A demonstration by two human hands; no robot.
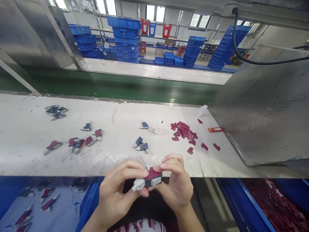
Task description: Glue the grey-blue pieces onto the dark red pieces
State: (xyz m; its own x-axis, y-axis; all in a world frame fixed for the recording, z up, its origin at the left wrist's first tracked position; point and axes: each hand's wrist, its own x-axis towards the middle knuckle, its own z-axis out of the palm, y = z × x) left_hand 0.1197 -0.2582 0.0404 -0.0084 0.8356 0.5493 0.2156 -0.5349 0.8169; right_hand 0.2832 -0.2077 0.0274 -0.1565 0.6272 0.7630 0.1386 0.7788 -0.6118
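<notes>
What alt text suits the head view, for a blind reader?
Left hand and right hand hold a red-topped part at a white table's near edge. On the table are similar parts, a bottle and a pile of red pieces.

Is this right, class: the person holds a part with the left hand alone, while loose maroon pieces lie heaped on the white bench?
Not alone: in the head view, the left hand and right hand both hold the part. Loose maroon pieces do lie heaped on the white bench.

Maroon-topped piece (151, 178) partly behind fingers (138, 171)
</notes>
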